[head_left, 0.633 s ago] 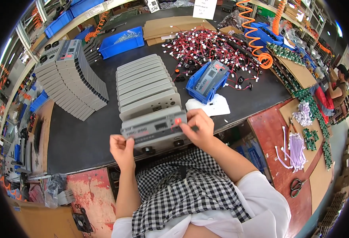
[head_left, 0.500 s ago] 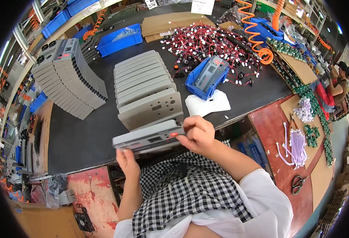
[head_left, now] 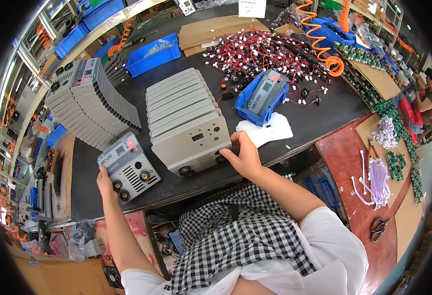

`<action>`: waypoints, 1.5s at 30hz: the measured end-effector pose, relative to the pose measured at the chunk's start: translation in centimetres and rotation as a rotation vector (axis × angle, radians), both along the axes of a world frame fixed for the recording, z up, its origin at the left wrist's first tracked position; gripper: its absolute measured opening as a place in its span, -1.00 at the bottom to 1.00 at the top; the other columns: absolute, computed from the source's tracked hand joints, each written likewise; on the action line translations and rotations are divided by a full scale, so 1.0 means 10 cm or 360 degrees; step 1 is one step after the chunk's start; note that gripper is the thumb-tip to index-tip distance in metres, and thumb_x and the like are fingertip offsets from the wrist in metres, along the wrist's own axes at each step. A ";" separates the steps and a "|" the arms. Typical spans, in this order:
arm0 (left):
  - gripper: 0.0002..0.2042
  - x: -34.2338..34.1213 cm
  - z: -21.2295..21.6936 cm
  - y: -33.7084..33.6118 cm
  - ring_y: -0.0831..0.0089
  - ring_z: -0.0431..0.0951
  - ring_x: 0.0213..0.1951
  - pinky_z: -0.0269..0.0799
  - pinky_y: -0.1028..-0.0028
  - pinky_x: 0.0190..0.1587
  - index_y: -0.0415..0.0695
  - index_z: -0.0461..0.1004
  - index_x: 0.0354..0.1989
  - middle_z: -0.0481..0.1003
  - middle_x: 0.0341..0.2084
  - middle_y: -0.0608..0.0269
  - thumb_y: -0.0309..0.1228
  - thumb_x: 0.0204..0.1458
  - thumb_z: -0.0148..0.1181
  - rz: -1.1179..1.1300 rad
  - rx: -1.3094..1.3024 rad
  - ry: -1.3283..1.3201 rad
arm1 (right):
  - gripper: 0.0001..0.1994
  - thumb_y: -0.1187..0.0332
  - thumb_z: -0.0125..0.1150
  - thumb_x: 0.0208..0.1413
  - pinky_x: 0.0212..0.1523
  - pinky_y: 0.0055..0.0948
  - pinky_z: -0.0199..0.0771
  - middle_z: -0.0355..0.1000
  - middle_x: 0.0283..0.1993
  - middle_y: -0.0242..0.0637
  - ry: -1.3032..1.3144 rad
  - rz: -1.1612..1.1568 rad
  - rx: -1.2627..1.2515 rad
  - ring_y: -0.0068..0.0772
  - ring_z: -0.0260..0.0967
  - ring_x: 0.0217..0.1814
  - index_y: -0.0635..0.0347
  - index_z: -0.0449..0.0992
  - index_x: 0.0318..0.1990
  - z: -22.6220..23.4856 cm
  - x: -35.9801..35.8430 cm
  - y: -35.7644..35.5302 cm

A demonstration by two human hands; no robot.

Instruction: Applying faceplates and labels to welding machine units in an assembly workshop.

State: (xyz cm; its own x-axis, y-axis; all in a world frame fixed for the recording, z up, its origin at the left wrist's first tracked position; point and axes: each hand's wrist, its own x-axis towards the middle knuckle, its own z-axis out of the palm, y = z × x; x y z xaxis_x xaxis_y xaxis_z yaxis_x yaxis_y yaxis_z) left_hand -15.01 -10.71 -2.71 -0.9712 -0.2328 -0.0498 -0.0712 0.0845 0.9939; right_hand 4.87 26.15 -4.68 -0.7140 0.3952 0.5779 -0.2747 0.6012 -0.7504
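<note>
Far left: a long slanted row of grey panels [head_left: 85, 105] leans across the dark table [head_left: 294, 110], well beyond the left fingers. Behind it stand blue bins [head_left: 153, 54] and an orange coiled hose [head_left: 120, 46].

Left: the left hand [head_left: 105, 183] grips a single grey front panel [head_left: 127, 166] by its near-left edge. The fingers are curled against that edge and mostly hidden behind it, so their spread cannot be told. The panel lies tilted on the table, its red-ringed sockets facing up, just above the knuckles.

Centre: a second stack of grey panels [head_left: 186, 120] stands between the two hands, apart from the single panel.

Right of centre: the right hand [head_left: 244, 155] rests against the near-right corner of this stack, fingers together and bent against its side, thumb raised along the panel edge. Just beyond the fingertips lies a white sheet [head_left: 267, 132]; on its far edge stands a blue tray [head_left: 262, 96] holding another panel. Farther out spreads a heap of red wires [head_left: 265, 49].

Far right: green circuit boards [head_left: 368, 56], purple ties [head_left: 378, 174] and scissors [head_left: 379, 228] lie well apart from the right fingers, on a red surface [head_left: 343, 152].
</note>
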 end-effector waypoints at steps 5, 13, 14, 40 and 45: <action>-0.58 -0.09 -0.24 0.08 0.21 0.35 -0.19 0.23 0.34 -0.12 -0.23 0.34 -0.13 0.33 -0.18 -0.01 -0.11 0.00 -0.01 0.0183 -0.1504 -0.0050 | -0.67 0.34 0.24 -0.16 -0.40 -0.39 0.29 0.28 -0.44 -0.21 -0.0073 0.0054 -0.0022 -0.24 0.29 -0.41 0.26 0.22 -0.33 -0.04 -0.01 0.01; -0.82 1.06 -0.12 1.40 0.57 0.26 -0.34 0.21 0.57 -0.24 -0.18 0.20 -0.25 0.22 -0.39 0.34 -0.44 -0.01 -0.01 -0.0864 -0.0297 0.0750 | -0.72 0.36 0.22 -0.13 -0.44 -0.43 0.29 0.26 -0.48 -0.21 -0.0181 0.0090 -0.0069 -0.27 0.27 -0.46 0.25 0.23 -0.36 -0.04 -0.02 0.07; -0.81 1.24 -0.12 1.60 0.57 0.22 -0.33 0.18 0.58 -0.22 -0.20 0.19 -0.25 0.21 -0.39 0.33 -0.46 -0.01 -0.02 -0.0792 -0.0058 0.0807 | -0.72 0.36 0.22 -0.13 -0.44 -0.43 0.29 0.26 -0.48 -0.21 -0.0187 0.0095 -0.0062 -0.27 0.27 -0.46 0.25 0.23 -0.36 -0.03 -0.01 0.05; -0.68 1.48 -0.19 1.55 0.54 0.24 -0.27 0.18 0.56 -0.19 -0.23 0.12 -0.14 0.23 -0.32 0.26 -0.39 -0.01 0.05 -0.0621 0.0090 0.0723 | -0.56 0.16 0.27 -0.24 -0.25 -0.30 0.38 0.44 -0.38 -0.20 -0.1095 -0.1026 0.0638 -0.19 0.41 -0.28 0.11 0.31 -0.19 0.57 -0.60 2.16; -0.74 1.51 -0.09 1.50 0.52 0.26 -0.29 0.19 0.58 -0.20 -0.21 0.14 -0.17 0.24 -0.32 0.22 -0.48 -0.02 0.00 -0.0484 -0.0014 0.0942 | -0.68 0.19 0.22 -0.19 -0.30 -0.27 0.35 0.44 -0.38 -0.24 -0.0911 -0.1110 0.0663 -0.20 0.39 -0.29 0.07 0.36 -0.26 0.57 -0.54 2.09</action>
State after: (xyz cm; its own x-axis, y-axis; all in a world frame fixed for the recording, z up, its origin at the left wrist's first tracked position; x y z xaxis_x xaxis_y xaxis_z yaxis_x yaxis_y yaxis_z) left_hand 0.05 4.25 -3.61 -0.8565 0.0577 0.5129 0.5148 0.0229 0.8570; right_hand -0.49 47.05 1.02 -0.6135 0.6768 0.4070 0.5784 0.7359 -0.3518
